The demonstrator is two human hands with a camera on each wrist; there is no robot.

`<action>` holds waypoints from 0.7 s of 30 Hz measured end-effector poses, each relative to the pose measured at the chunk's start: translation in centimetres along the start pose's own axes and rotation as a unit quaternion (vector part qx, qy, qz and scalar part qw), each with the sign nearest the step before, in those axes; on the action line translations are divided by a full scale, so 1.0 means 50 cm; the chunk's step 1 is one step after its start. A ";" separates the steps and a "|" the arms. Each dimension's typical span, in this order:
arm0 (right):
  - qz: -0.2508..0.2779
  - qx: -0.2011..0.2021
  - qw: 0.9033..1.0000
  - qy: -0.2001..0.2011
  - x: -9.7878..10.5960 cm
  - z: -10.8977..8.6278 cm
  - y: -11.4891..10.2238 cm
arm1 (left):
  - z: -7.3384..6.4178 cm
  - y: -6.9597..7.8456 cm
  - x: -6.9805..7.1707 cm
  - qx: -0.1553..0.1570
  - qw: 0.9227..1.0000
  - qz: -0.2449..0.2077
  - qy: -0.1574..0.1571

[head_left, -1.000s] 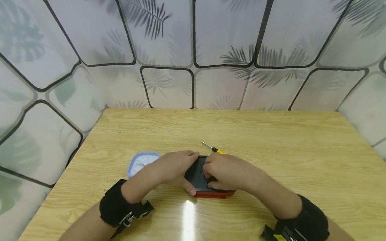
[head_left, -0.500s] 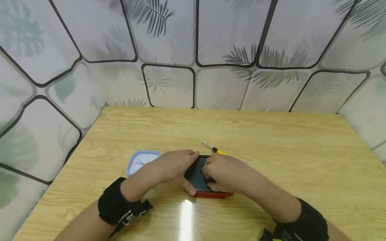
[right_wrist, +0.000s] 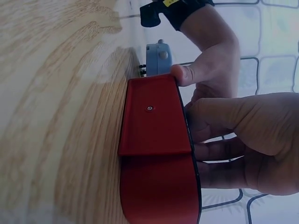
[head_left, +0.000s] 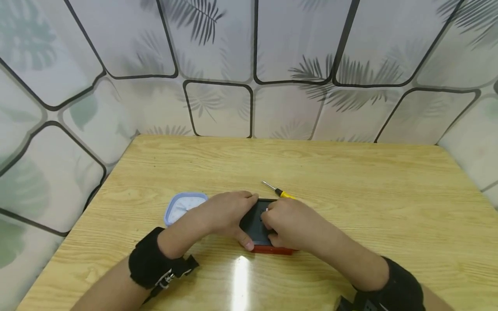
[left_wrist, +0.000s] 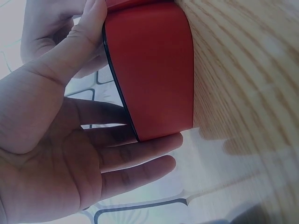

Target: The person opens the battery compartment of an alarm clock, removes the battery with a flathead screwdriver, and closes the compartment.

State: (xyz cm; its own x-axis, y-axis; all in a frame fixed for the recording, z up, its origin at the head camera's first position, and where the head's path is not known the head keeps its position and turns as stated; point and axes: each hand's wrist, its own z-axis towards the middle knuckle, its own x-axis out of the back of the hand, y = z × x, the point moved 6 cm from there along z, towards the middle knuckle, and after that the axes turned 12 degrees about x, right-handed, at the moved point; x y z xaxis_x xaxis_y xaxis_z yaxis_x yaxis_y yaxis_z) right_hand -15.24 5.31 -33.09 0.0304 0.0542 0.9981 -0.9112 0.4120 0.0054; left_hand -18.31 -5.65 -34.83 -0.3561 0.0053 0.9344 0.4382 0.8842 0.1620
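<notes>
A red casing (head_left: 272, 249) with a dark recessed top face (head_left: 255, 229) lies on the table. My left hand (head_left: 227, 218) grips its left end, thumb on the near edge and fingers along the far side. In the left wrist view the red side (left_wrist: 152, 74) stands between thumb and fingers. My right hand (head_left: 293, 224) is over the right part of the dark face, fingers curled down onto it. A small pale speck (head_left: 266, 210) shows beside those fingertips; I cannot tell whether they hold it. A screw (right_wrist: 149, 108) sits in the red side wall.
Just beyond my right hand lies a screwdriver (head_left: 279, 192) with a yellow and black handle. A light blue square clock (head_left: 183, 208) lies face up by my left forearm, partly covered. A patterned curtain (head_left: 218, 110) stands behind the wooden table (head_left: 373, 181).
Both hands keep their places on the casing. The right fingers have shifted slightly, and the pale speck beside them shows more. The head view has tilted a little.
</notes>
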 end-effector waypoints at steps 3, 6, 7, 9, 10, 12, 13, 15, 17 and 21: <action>-0.003 -0.011 1.000 -0.007 0.003 -0.001 -0.003 | 0.000 0.002 0.001 0.001 1.000 0.002 -0.001; -0.006 -0.017 1.000 -0.010 0.005 -0.003 -0.005 | 0.001 0.003 0.001 -0.001 1.000 0.001 -0.002; -0.008 -0.017 1.000 -0.010 0.005 -0.003 -0.005 | 0.001 0.004 0.000 -0.003 1.000 0.000 -0.001; -0.012 -0.017 1.000 -0.008 0.007 -0.005 -0.006 | 0.002 0.006 0.000 -0.007 1.000 -0.002 0.002; -0.015 -0.017 1.000 -0.005 0.008 -0.006 -0.007 | 0.003 0.007 0.001 -0.009 1.000 -0.002 0.004; -0.019 -0.018 1.000 -0.004 0.011 -0.007 -0.008 | 0.004 0.009 0.004 -0.012 1.000 -0.001 0.008; -0.020 -0.019 1.000 -0.005 0.012 -0.007 -0.008 | 0.004 0.010 0.005 -0.014 1.000 -0.001 0.010; -0.015 -0.026 1.000 -0.010 0.013 -0.008 -0.008 | 0.004 0.012 0.006 -0.017 1.000 -0.002 0.012; -0.008 -0.028 0.999 -0.015 0.011 -0.007 -0.009 | 0.004 0.011 0.005 -0.015 1.000 -0.002 0.009; -0.003 -0.023 1.000 -0.020 0.008 -0.003 -0.013 | 0.000 0.006 0.001 -0.003 1.000 -0.003 -0.001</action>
State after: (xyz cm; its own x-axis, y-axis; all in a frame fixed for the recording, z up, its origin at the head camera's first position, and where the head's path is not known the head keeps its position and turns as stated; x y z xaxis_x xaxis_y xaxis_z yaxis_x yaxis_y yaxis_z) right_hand -14.56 5.17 -32.68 0.0180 0.0149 0.9997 -0.8915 0.4529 0.0093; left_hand -18.21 -5.38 -34.75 -0.3609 0.0017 0.9326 0.4406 0.8817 0.1689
